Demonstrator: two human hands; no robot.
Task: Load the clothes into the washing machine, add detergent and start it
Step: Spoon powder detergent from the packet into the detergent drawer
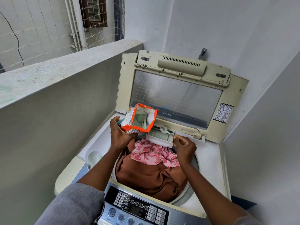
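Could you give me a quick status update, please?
Left hand grips open detergent packet. Right hand pinches clear spoon over open drawer. Clothes in drum. Nothing blocking.

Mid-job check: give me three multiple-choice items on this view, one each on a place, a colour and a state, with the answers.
1. Where does the pink patterned cloth lie?
A) on the brown cloth
B) on the control panel
C) on the ledge

2. What colour is the outside of the detergent packet?
A) blue
B) orange
C) black

3. How is the washer lid?
A) shut
B) raised open
C) taken off

Answers:
1 A: it lies over the brown cloth inside the machine.
2 B: the left hand grips an orange packet.
3 B: it stands upright behind the detergent drawer, over which the right hand pinches a clear spoon.
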